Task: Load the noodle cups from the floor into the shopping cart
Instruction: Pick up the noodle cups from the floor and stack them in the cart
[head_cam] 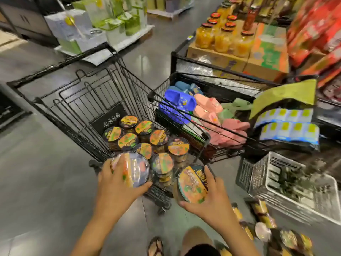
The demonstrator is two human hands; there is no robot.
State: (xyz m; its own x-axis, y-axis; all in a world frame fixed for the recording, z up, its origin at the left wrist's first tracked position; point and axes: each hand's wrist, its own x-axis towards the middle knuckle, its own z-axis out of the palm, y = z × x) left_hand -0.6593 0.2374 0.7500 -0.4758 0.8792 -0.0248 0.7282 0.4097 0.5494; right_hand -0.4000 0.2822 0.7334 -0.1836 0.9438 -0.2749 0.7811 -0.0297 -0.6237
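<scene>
A black wire shopping cart (77, 100) stands in front of me with several orange-lidded noodle cups (158, 137) packed in its near end. My left hand (114, 185) grips one noodle cup (136, 169) over the cart's near edge. My right hand (212, 198) holds another noodle cup (191, 183) just outside the cart's near right corner. More noodle cups (287, 237) lie on the floor at the lower right, blurred.
A second black cart (184, 126) to the right holds blue and pink slippers (179, 100) and packaged goods. A grey plastic crate (295, 187) sits on the floor at right. Shelves with jars (221, 37) and boxes stand behind. My sandalled foot (156, 246) is below.
</scene>
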